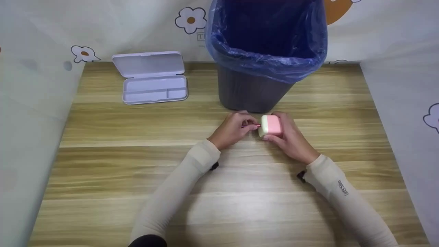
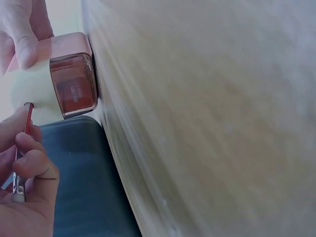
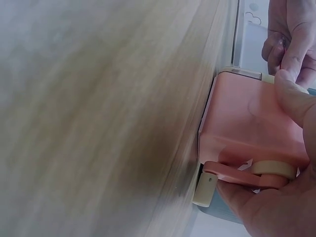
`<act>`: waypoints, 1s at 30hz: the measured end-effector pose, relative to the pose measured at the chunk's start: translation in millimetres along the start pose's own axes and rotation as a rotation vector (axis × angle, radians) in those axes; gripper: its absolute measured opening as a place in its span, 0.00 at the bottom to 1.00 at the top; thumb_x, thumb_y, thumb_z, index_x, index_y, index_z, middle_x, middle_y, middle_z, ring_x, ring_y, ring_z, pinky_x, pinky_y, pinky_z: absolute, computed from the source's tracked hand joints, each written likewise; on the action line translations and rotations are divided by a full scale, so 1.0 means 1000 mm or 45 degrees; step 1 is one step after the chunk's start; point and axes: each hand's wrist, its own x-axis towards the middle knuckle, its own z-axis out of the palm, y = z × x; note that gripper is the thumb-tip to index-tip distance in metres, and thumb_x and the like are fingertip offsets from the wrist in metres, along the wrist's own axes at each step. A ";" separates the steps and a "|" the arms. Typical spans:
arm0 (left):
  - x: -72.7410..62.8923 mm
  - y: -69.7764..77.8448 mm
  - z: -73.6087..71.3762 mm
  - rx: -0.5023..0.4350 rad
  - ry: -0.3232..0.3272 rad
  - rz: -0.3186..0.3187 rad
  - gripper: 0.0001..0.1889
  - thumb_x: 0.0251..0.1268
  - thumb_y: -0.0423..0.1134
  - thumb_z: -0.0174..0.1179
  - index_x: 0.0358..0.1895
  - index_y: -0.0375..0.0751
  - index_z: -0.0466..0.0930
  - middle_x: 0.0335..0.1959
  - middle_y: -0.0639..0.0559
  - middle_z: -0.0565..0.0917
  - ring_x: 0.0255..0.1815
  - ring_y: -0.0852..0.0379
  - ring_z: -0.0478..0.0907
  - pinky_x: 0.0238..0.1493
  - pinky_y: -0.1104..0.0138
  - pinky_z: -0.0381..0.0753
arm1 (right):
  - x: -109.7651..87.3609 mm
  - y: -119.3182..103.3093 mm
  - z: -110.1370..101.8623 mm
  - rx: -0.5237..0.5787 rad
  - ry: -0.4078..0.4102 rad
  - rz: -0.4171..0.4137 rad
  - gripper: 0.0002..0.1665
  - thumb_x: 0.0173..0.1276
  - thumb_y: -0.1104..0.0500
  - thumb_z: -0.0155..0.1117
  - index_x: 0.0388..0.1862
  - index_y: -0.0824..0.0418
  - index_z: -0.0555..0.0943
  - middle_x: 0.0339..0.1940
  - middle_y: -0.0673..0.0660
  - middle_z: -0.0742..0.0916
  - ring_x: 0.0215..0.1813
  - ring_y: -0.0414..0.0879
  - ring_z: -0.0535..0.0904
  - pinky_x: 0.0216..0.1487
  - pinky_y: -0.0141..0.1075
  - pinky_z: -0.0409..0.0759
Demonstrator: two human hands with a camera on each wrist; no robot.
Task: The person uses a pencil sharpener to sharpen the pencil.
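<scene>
A pink and cream pencil sharpener with a hand crank and a clear shavings drawer rests on the table just in front of the bin. The right hand grips its pink body, thumb on the near side and fingers round the far side. Between thumb and fingers, the left hand pinches a red pencil. One end of the pencil meets the hole in the sharpener's cream face; an eraser-like tip shows at the other end in the left wrist view.
A dark waste bin lined with a blue plastic bag stands close behind both hands. At the back left, a pale lilac pencil case lies with its lid up, its compartments bare. Flower-patterned cloth bounds the wooden table.
</scene>
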 end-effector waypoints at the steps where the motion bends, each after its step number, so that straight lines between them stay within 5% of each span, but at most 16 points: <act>1: 0.000 0.000 0.000 -0.005 0.006 -0.002 0.06 0.63 0.33 0.68 0.41 0.36 0.88 0.35 0.50 0.84 0.36 0.60 0.79 0.40 0.71 0.77 | 0.000 0.000 0.000 -0.002 -0.001 0.001 0.42 0.62 0.52 0.73 0.68 0.66 0.63 0.59 0.63 0.73 0.53 0.53 0.69 0.53 0.46 0.68; 19: 0.004 0.003 0.007 0.006 -0.019 -0.023 0.05 0.64 0.33 0.67 0.39 0.35 0.86 0.35 0.50 0.82 0.36 0.61 0.79 0.40 0.73 0.77 | 0.000 -0.001 0.000 0.010 -0.005 -0.030 0.41 0.63 0.54 0.73 0.68 0.66 0.64 0.60 0.63 0.72 0.55 0.52 0.69 0.55 0.46 0.68; 30: 0.006 0.004 0.010 0.053 0.009 -0.018 0.04 0.55 0.28 0.65 0.33 0.36 0.81 0.30 0.51 0.80 0.32 0.61 0.75 0.36 0.72 0.75 | 0.000 -0.001 0.000 0.019 -0.008 -0.026 0.40 0.63 0.54 0.73 0.68 0.65 0.64 0.59 0.62 0.72 0.55 0.52 0.69 0.56 0.45 0.68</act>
